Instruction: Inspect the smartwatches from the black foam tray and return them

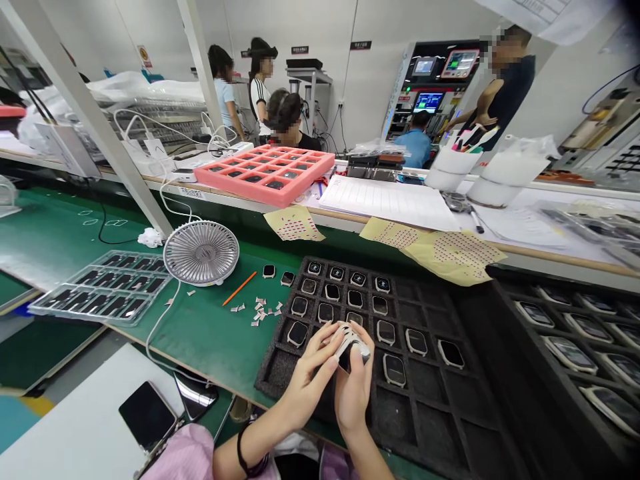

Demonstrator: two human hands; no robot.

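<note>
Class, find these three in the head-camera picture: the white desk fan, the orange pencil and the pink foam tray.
White desk fan [201, 253]: head view, centre of the grille.
Orange pencil [239, 288]: head view, middle of the shaft.
Pink foam tray [240, 187]: head view, front wall.

Glossy watch glass [297, 334] in seemingly matt foam [395, 427].

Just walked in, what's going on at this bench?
A person pinches a smartwatch body between their left hand and right hand, with a pale film strip on it. More watch bodies sit in a black foam tray. Small paper scraps lie on the green bench mat, near a desk fan.
</note>
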